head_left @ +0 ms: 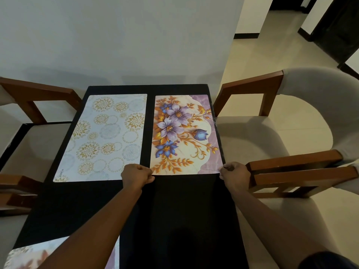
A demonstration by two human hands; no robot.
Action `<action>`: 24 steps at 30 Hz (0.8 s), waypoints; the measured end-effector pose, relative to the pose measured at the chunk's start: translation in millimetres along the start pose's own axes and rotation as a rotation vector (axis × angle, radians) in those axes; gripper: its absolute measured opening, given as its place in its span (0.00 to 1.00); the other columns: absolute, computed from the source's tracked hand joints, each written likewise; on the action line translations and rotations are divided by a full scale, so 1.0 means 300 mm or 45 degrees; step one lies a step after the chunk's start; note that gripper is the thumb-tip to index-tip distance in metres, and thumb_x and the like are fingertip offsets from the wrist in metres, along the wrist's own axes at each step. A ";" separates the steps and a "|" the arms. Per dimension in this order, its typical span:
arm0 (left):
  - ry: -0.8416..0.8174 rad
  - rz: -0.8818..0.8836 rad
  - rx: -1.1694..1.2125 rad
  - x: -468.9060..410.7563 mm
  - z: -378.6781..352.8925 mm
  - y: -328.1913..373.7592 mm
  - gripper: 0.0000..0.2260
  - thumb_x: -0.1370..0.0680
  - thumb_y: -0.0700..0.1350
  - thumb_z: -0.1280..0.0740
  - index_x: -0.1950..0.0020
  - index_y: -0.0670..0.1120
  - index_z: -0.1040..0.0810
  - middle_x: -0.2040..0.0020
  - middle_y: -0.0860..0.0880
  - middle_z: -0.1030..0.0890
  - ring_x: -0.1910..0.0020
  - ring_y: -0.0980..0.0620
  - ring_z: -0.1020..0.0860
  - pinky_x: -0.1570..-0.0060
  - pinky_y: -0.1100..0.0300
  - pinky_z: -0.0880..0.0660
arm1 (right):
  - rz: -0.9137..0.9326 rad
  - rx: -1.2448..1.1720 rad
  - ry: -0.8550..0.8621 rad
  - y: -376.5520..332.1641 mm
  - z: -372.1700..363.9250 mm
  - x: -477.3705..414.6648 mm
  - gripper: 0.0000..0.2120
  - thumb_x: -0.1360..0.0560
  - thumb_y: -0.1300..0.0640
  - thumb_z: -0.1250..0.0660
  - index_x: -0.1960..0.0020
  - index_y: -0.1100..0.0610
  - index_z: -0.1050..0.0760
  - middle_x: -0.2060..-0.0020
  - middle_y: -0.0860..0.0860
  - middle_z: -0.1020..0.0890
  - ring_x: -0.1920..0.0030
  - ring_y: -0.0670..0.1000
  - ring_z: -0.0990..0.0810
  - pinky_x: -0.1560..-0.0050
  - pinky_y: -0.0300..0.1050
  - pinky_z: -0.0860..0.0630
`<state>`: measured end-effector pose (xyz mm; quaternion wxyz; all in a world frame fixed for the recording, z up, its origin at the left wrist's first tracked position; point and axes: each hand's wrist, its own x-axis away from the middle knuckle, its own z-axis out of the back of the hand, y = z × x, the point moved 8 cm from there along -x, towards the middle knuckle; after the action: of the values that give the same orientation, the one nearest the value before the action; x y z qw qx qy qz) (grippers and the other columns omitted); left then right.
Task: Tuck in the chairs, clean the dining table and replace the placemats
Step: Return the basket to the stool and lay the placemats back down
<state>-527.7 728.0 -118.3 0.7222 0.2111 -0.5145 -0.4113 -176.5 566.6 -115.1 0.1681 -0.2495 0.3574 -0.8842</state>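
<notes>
A floral placemat point(184, 134) with purple and blue flowers lies on the far right part of the black dining table point(184, 210). My left hand point(137, 176) pinches its near left corner. My right hand point(235, 175) pinches its near right corner. Beside it on the left lies a white placemat point(104, 136) with gold circle patterns, flat on the table. Another placemat point(25, 255) shows at the near left edge, partly hidden under my left forearm.
Cushioned wooden chairs stand on both sides: one at the right point(291, 121), a second nearer on the right point(303, 177), and others at the left point(38, 105). A white wall runs behind the table. Tiled floor opens at the far right.
</notes>
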 end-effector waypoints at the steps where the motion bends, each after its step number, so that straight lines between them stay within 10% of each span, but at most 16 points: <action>1: 0.011 -0.023 -0.020 0.004 0.009 0.001 0.04 0.24 0.37 0.23 0.52 0.40 0.16 0.54 0.42 0.14 0.62 0.49 0.12 0.52 0.51 0.14 | 0.002 -0.004 0.005 0.000 0.004 0.004 0.06 0.22 0.58 0.25 0.46 0.56 0.17 0.58 0.49 0.15 0.59 0.47 0.15 0.58 0.42 0.18; 24: 0.016 -0.088 0.245 0.737 0.661 -0.650 0.03 0.23 0.32 0.27 0.54 0.38 0.15 0.62 0.41 0.13 0.61 0.39 0.13 0.50 0.46 0.16 | -0.097 -0.132 -0.479 0.255 -0.036 1.265 0.05 0.22 0.55 0.26 0.49 0.47 0.19 0.55 0.47 0.15 0.58 0.44 0.14 0.52 0.43 0.15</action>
<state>-753.7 460.5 -58.7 0.6870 0.2998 -0.5396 -0.3834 -484.4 339.5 -54.7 0.1852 -0.4322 0.3551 -0.8080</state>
